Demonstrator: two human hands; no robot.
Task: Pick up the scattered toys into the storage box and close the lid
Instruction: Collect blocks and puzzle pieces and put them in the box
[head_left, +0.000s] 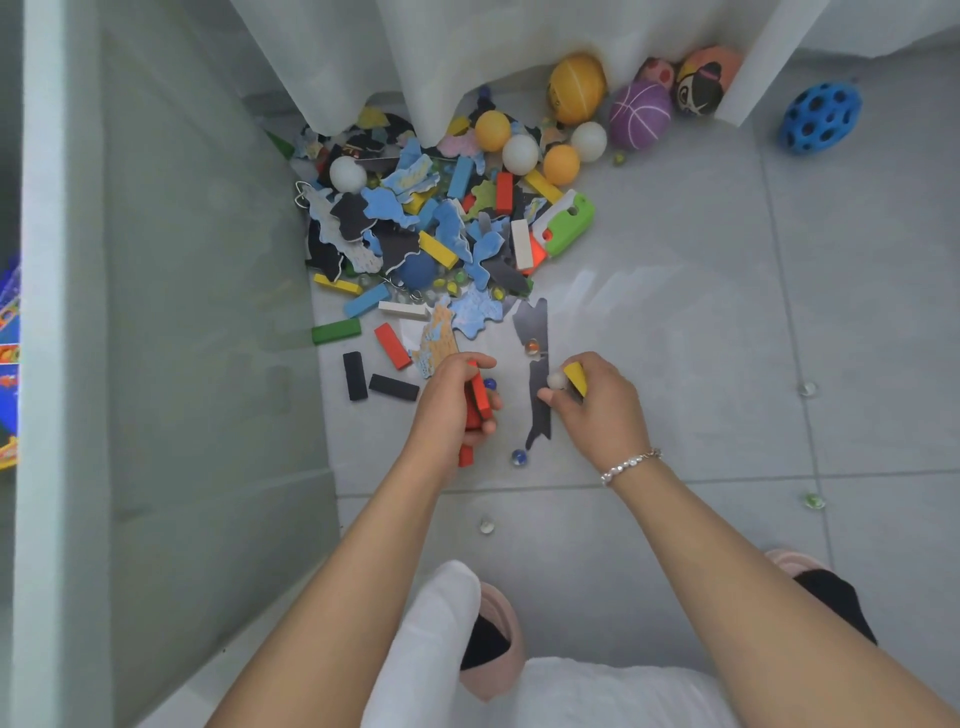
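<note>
My left hand (457, 400) grips red wooden blocks (477, 410) just above the grey tiled floor. My right hand (592, 400) holds a yellow block (576, 376) and pinches a pale marble (557, 381). Between both hands lies a dark puzzle piece (537, 364) with an orange marble (532, 346) on it. Beyond the hands sits a heap of blue puzzle pieces and coloured blocks (436, 223). Black blocks (374, 382), a red block (392, 345) and a green block (336, 331) lie left of my left hand. The translucent storage box (171, 312) stands at the left.
Balls crowd the back under a white curtain (467, 57): yellow (576, 85), purple (640, 115), a blue holed ball (822, 118) and small ping-pong balls (519, 153). A green toy (569, 223) lies by the heap. Loose marbles (808, 388) dot the floor. My slippered feet (493, 639) are below.
</note>
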